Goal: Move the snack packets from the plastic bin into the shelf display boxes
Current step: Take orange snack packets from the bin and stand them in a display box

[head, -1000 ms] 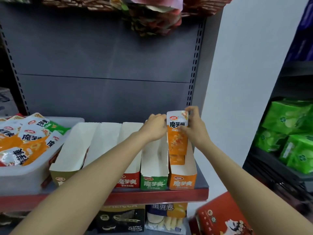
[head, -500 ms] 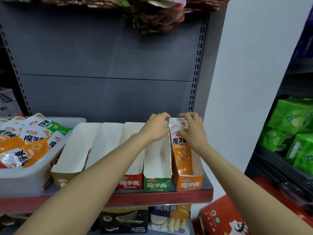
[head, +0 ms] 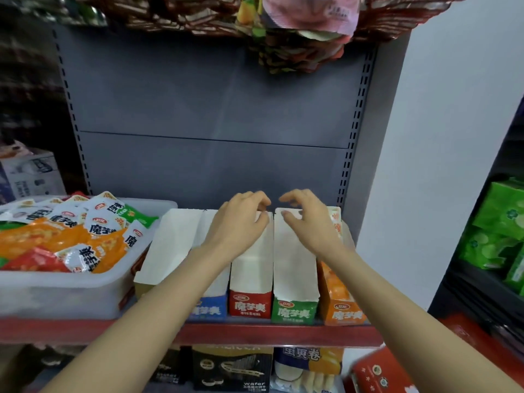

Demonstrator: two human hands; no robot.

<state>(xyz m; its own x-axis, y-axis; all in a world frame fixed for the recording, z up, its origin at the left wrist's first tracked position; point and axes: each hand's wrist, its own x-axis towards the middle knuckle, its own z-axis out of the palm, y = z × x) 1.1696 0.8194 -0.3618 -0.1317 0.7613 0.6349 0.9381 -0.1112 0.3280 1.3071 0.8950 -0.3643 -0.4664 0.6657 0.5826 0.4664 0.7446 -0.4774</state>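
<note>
Above the display boxes, both hands empty.
My left hand and right hand hover, fingers loosely curled; brushing those light cardboard walls could tip a box.

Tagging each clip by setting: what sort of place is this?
Likely a small shop: a grey metal shelf rack, branded cardboard display boxes along its red edge, hanging snack packets above.

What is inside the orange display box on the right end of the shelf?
The orange box holds an orange snack packet; its white top shows behind the right hand. The hand and the box wall cover the rest, so more packets cannot be ruled out.
</note>
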